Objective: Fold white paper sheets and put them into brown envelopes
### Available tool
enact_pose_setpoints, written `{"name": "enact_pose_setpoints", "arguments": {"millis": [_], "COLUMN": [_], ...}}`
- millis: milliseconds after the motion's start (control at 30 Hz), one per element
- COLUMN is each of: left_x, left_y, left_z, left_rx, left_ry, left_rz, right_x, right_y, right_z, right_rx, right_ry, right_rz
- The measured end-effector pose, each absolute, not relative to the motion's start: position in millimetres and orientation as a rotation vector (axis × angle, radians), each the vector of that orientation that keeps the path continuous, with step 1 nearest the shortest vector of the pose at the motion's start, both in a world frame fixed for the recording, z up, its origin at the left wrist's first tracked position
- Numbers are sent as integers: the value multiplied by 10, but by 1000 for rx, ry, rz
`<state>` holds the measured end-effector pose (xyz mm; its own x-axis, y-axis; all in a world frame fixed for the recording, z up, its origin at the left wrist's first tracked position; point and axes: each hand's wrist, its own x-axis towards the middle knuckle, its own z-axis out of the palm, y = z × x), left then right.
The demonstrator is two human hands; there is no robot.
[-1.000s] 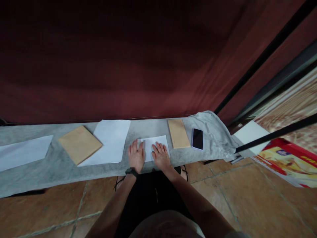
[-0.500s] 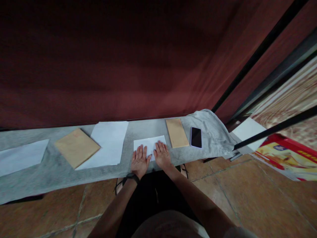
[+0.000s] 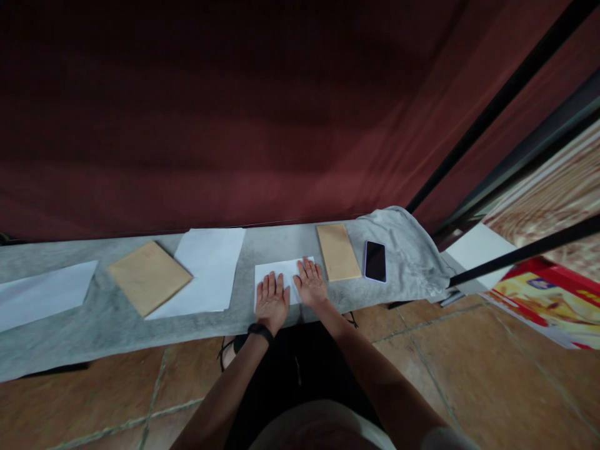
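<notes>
Small white sheet (image 3: 287, 268) lies flat on grey cloth (image 3: 262, 240), just left of the narrow brown packet (image 3: 339, 253). Both hands rest on it palm down, gripping nothing: left hand (image 3: 272, 305) flattened, fingers extended; right hand (image 3: 311, 286) likewise, nearer the packet. Phone (image 3: 375, 261) just right of packet; large white sheets (image 3: 210, 265) well left. Risk: uneven pressure or cloth slip could skew or crease the sheet; right hand sliding outward could nudge the packet.

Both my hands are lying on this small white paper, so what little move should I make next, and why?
Perhaps slide your left hand toward the far edge of the small white paper: a strip lies uncovered beyond that hand, while your right hand reaches about to that edge and might steady it.
</notes>
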<state>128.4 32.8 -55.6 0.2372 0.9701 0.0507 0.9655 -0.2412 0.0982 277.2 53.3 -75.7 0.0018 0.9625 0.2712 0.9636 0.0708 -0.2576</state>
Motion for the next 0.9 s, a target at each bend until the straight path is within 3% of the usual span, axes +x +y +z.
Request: {"name": "enact_pose_setpoints", "arguments": {"millis": [900], "left_x": [888], "left_y": [504], "left_z": [-663], "left_rx": [2377], "left_ry": [1902], "left_rz": [370], "right_x": [2582], "right_y": [192], "right_z": [-744], "right_rx": [-1786], "right_ry": [-2021], "right_rz": [-33]}}
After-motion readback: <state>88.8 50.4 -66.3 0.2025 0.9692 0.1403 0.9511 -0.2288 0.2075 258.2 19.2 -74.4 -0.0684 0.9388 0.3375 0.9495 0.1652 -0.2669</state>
